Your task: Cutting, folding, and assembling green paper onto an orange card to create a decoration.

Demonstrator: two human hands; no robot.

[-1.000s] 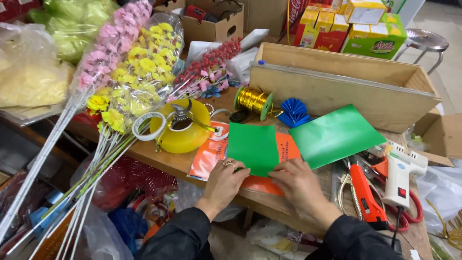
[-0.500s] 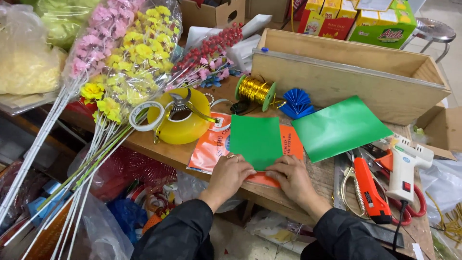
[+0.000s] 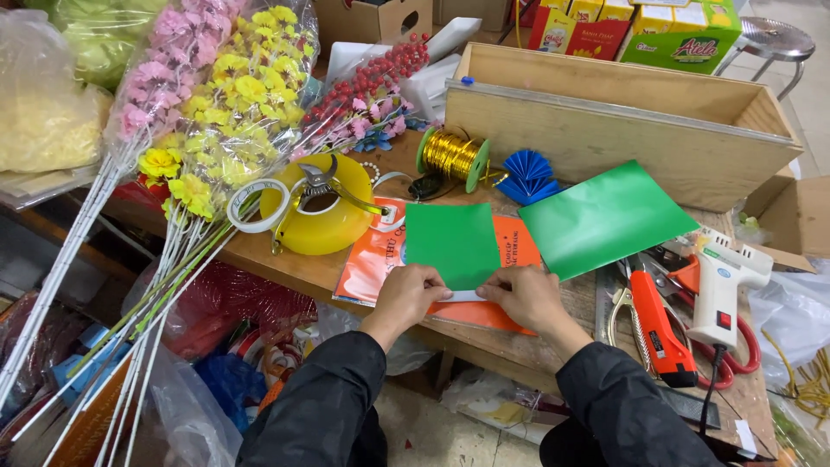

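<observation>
At centre frame, my left hand [image 3: 413, 292] and right hand [image 3: 524, 295] pinch fingers on a glossy green paper square [image 3: 451, 244], its white underside showing at the bottom edge.

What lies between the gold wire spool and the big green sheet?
In the head view, a blue pleated paper fan lies between the gold wire spool and the big green sheet.

Left hand [image 3: 408, 297] and right hand [image 3: 524, 297] side by side at the near edge of a small green paper square [image 3: 453, 243], fingers [image 3: 435, 292] pinching its lower edge — square lying on an orange booklet [image 3: 380, 251] on the wooden counter [image 3: 277, 259]. Just right, a larger green sheet [image 3: 605, 216]; beyond it, a white glue gun [image 3: 722, 281] beside an orange-handled cutter [image 3: 659, 329].
</observation>
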